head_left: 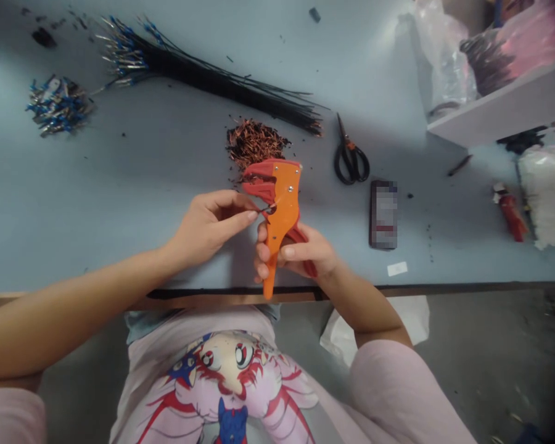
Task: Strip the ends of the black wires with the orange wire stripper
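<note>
My right hand (300, 254) is wrapped round the handles of an orange and red wire stripper (281, 203), held upright above the near edge of the blue table (120, 185). My left hand (210, 223) pinches something small at the stripper's jaws with thumb and forefinger; it is too small to name. Just beyond the tool lies a heap of stripped copper and insulation bits (254, 140).
A bundle of black wires with blue terminals (203, 74) lies across the far table. A pile of loose blue terminals (58, 106) sits far left. Black scissors (350, 159), a phone (383, 214), a red lighter (511, 213), a white shelf (504, 108) and plastic bags are at the right.
</note>
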`<state>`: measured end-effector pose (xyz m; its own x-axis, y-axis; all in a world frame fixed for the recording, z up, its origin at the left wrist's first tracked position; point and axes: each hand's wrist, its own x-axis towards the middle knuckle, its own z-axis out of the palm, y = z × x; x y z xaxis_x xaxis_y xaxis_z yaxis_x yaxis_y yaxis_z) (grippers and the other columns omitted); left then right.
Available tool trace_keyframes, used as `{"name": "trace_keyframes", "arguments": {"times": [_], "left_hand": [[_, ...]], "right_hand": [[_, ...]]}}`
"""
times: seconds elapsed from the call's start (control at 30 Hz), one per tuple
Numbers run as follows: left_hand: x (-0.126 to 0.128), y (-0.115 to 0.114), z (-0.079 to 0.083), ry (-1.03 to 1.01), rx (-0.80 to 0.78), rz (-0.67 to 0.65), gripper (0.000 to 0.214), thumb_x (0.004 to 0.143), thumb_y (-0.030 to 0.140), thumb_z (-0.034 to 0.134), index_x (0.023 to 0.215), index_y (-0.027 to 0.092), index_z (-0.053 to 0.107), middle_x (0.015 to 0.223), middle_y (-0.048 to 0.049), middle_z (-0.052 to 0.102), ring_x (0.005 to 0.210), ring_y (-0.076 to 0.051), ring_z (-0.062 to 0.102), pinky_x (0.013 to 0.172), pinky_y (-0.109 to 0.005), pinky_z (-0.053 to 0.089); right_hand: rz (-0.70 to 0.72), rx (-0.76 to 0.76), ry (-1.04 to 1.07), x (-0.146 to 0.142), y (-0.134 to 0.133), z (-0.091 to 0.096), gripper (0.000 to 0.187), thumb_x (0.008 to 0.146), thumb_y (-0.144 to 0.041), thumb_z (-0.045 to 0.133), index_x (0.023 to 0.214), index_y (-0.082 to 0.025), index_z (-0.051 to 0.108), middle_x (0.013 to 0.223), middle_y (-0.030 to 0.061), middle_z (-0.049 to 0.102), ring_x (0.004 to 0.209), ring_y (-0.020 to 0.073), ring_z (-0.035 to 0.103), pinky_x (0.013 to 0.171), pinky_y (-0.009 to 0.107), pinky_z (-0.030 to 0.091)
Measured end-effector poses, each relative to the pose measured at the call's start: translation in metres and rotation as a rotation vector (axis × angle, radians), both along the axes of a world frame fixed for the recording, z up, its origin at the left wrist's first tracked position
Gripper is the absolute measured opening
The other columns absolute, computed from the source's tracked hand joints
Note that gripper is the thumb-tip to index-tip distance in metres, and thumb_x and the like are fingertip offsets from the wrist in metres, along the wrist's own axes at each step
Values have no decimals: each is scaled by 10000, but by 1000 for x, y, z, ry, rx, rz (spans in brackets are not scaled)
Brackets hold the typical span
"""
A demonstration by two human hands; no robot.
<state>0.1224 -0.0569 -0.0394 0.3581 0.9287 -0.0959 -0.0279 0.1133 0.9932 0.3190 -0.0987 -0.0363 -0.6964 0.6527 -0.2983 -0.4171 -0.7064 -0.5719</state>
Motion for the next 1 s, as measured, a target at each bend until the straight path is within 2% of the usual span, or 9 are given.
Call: {"name": "trace_keyframes", "arguments": {"times": [0.13, 0.33, 0.53, 0.7, 0.83, 1.0], "left_hand": [[0, -1, 1, -68, -40, -36, 160, 750, 298, 733, 842, 168, 726, 847, -30, 754, 811, -168, 700, 779, -271, 567], [0, -4, 1, -77, 25, -90, 119, 786, 244, 687, 864, 168, 734, 909, -35, 761, 850, -172, 711, 789, -261, 568], [-1, -5, -2, -38, 96, -97, 110, 795, 216, 662, 865, 178, 738, 855, -23, 752, 759, -139, 685, 703, -233, 537], [0, -5, 0, -50, 114, -100, 135, 777, 164, 633, 859, 181, 739, 864, -13, 756, 781, -134, 684, 714, -218, 531], [0, -5, -1, -4, 118, -100, 161, 767, 168, 631, 881, 179, 744, 835, -11, 750, 710, -131, 658, 654, -225, 519], [0, -6, -1, -25, 124, -102, 140, 766, 186, 651, 869, 183, 746, 853, -12, 749, 732, -138, 659, 670, -231, 527]], "right_hand": [[56, 24, 39, 0, -1, -1, 342, 790, -248, 746, 1068, -121, 592, 881, 38, 677, 773, 192, 708, 750, 430, 616], [83, 39, -6, -1, -2, -5, 365, 768, -333, 762, 1005, -131, 571, 805, 20, 646, 679, 177, 677, 685, 427, 612], [92, 58, 1, -1, -4, -7, 307, 810, -349, 725, 947, -153, 532, 718, -15, 601, 570, 145, 639, 597, 375, 607], [93, 89, 0, -1, -4, -6, 289, 831, -348, 708, 923, -161, 508, 686, -29, 586, 505, 114, 601, 549, 339, 599], [124, 86, -30, -2, -4, -5, 322, 833, -380, 715, 880, -177, 469, 627, -51, 563, 463, 100, 566, 514, 313, 582], [111, 122, -62, -4, -6, -2, 325, 850, -394, 703, 853, -180, 459, 585, -68, 530, 427, 84, 530, 473, 271, 558]]}}
